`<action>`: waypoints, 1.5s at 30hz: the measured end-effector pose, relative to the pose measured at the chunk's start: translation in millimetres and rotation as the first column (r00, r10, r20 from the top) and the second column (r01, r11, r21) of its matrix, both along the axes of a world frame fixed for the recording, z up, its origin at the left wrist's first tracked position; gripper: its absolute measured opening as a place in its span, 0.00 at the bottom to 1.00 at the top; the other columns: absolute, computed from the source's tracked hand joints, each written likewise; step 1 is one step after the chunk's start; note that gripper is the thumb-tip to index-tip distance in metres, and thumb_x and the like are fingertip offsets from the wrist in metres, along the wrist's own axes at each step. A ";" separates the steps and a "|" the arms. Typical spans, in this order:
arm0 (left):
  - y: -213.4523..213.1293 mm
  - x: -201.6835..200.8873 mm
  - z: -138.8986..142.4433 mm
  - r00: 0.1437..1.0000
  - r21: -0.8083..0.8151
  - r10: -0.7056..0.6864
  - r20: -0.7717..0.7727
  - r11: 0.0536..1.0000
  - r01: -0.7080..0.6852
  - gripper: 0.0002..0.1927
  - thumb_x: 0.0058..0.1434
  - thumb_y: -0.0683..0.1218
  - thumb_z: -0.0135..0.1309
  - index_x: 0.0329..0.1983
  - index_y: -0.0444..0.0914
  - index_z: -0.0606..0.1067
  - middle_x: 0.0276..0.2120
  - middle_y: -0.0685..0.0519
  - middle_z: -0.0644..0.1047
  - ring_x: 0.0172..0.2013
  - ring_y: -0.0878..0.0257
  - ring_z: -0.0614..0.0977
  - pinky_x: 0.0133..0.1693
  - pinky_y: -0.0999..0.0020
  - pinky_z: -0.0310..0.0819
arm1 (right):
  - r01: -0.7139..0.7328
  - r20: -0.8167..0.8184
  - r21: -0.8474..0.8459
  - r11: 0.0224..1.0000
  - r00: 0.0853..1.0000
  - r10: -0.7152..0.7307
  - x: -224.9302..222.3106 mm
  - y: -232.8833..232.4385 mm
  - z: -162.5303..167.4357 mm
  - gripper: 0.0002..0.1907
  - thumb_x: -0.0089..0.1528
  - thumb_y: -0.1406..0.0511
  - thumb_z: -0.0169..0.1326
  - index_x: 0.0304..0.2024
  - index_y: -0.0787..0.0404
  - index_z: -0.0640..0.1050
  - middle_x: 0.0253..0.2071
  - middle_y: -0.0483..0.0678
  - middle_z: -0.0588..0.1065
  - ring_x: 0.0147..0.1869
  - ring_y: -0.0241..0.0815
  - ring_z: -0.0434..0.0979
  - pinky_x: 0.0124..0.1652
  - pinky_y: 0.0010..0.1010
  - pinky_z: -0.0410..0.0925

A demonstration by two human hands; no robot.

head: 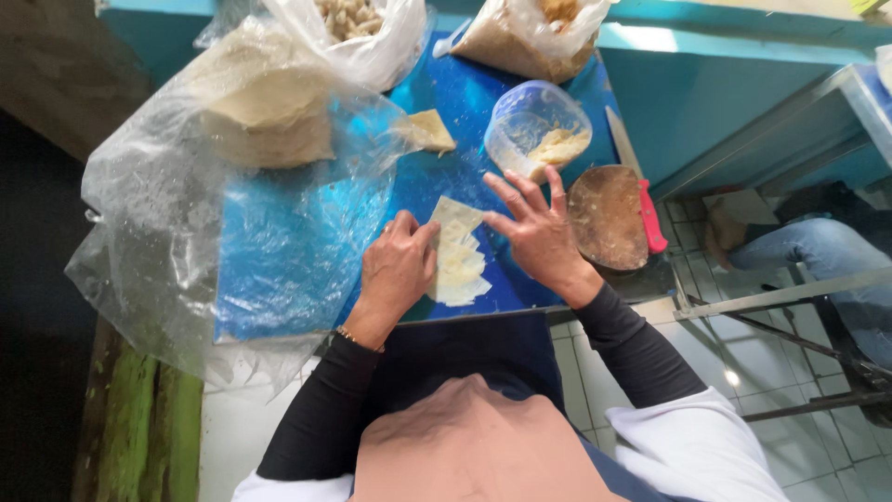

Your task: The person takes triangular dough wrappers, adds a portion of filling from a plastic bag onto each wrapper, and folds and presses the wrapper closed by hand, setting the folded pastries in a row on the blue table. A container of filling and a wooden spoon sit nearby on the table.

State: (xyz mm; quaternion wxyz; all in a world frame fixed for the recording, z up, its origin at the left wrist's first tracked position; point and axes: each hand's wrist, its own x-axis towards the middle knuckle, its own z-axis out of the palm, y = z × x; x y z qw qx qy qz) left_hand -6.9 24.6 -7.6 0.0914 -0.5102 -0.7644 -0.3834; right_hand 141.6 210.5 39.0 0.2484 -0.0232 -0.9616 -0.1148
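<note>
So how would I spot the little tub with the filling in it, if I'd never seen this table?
Start at the blue table top and look just beyond the person's right hand. There sits a clear plastic tub, tilted, with pale yellowish paste inside. Unlike the tied plastic bags behind it and the brown round board beside it, it is rigid, see-through and open.

Blue table (279, 270); white tiled floor (743, 372); teal wall (688, 102); metal frame (780, 297); daylight.

hands (465, 251): 2 | plastic bags (186, 214): 3 | tub (534, 125): 1 | knife (636, 181): 1
</note>
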 end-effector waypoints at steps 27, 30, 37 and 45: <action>-11.8 10.6 19.2 0.983 -0.027 -0.033 0.182 0.999 0.038 0.12 0.56 0.40 0.59 0.44 0.37 0.79 0.35 0.49 0.76 0.34 0.53 0.80 0.34 0.59 0.75 | 0.705 0.479 -0.031 0.708 0.633 -0.609 -179.8 337.2 52.7 0.15 0.56 0.55 0.65 0.34 0.60 0.85 0.35 0.56 0.80 0.42 0.54 0.82 0.43 0.48 0.73; -12.8 10.4 19.5 0.982 -0.042 -0.033 0.188 0.998 0.041 0.12 0.56 0.40 0.59 0.44 0.37 0.79 0.35 0.50 0.76 0.34 0.54 0.80 0.33 0.59 0.75 | 0.610 0.280 -0.074 0.789 0.772 -0.571 -184.9 338.4 47.2 0.06 0.59 0.62 0.62 0.35 0.55 0.85 0.35 0.54 0.81 0.41 0.54 0.82 0.41 0.49 0.73; -12.4 8.8 20.3 0.979 -0.051 -0.026 0.200 0.998 0.037 0.12 0.57 0.40 0.59 0.44 0.37 0.80 0.34 0.50 0.76 0.33 0.53 0.80 0.32 0.60 0.75 | 0.316 -0.076 -0.315 0.895 0.932 -0.355 -180.5 345.5 21.1 0.04 0.64 0.64 0.65 0.37 0.58 0.85 0.32 0.49 0.82 0.32 0.41 0.83 0.36 0.35 0.77; -12.0 7.5 21.1 0.982 -0.013 -0.024 0.188 1.000 0.027 0.11 0.57 0.39 0.60 0.43 0.37 0.80 0.33 0.49 0.76 0.32 0.53 0.81 0.32 0.60 0.75 | 0.123 -0.163 -0.530 0.839 0.956 -0.243 -147.7 333.9 14.2 0.05 0.68 0.68 0.58 0.41 0.57 0.85 0.31 0.44 0.83 0.29 0.32 0.82 0.32 0.25 0.76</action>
